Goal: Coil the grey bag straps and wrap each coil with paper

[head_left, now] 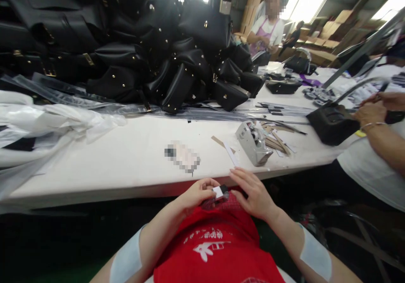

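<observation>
My left hand [202, 193] is closed round a small dark bundle with a white patch [219, 192], held over my lap at the table's front edge. What the bundle is made of cannot be made out. To its right, my right hand [252, 192] is apart from it, with fingers stretched out towards the table edge and nothing visible in them. Beyond this hand stands a grey-white tape dispenser [251, 143]. Beside the dispenser, thin white and brown strips [230, 150] lie on the table. A blurred phone-like object [183, 156] rests further left.
Black handbags [190, 63] form a large heap along the back of the white table [136, 152]. White plastic wrapping [57, 120] lies at the left. At the right, a co-worker's hands [373, 110] are by a black bag [332, 122]. Another person [265, 34] stands further back.
</observation>
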A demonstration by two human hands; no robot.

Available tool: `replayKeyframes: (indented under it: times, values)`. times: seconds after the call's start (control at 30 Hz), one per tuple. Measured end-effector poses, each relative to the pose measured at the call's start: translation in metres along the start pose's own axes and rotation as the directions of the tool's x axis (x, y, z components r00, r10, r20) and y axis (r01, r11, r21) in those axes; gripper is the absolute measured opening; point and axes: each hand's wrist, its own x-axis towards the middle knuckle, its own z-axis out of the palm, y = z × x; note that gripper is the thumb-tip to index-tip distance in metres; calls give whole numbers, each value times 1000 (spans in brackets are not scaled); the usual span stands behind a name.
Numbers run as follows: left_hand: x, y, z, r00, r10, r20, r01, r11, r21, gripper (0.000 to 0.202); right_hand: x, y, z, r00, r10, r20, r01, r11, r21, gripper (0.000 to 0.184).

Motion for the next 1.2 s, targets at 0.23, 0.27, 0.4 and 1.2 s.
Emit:
replayKeyframes:
  times: [0.23, 0.27, 0.4, 1.2]
  values:
    - [5, -13, -2, 1000, -4, -23, 5, 999, 50, 35, 22, 143, -54, 606, 746, -276, -688, 666, 288, 26]
    - [7, -16, -1, 1000, -7, -18, 8, 999, 45, 36, 24, 153, -53, 611, 765, -202, -692, 640, 333, 28]
    - [13, -26, 1, 1000, 4, -3, -4, 1000, 25, 39, 27, 163, -39, 653, 746, -130, -635, 633, 442, 30]
    - [14, -5, 16, 957, 278, -80, -247, 929, 277, 34, -11, 48, -14, 656, 732, 183, -677, 463, 572, 40]
